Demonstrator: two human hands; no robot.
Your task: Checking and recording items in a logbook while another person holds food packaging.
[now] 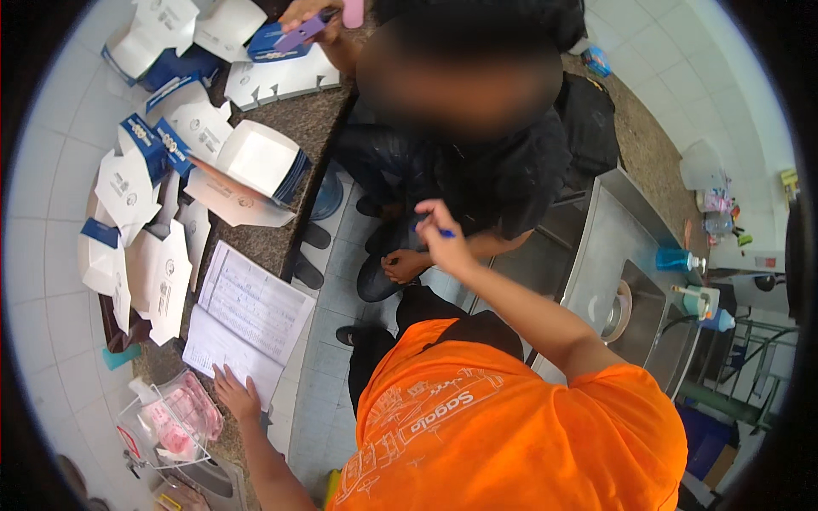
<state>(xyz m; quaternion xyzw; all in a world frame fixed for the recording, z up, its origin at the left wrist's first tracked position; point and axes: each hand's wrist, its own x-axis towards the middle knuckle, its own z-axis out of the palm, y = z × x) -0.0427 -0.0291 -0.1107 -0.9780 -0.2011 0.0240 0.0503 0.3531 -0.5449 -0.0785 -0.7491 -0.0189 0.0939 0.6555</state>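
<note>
An open notebook (pixel 247 311) with handwriting on its pages lies on the dark granite counter (pixel 281 157) to my left. Flat on its lower page rests my left hand (pixel 237 392), fingers spread and holding nothing. My right hand (pixel 447 243) is raised in front of my body, away from the notebook, and its fingers are closed around a blue pen (pixel 445 232). Beyond the notebook, several folded white-and-blue paper food boxes (pixel 260 157) and partly flattened ones (pixel 162 272) are piled along the counter.
Across from me sits a person in dark clothes (pixel 503 170), one hand holding a purple phone-like object (pixel 300 34). A wire basket of pink packets (pixel 181 417) stands near my left forearm. At right are a steel sink (pixel 635 324) and a blue soap bottle (pixel 673 259).
</note>
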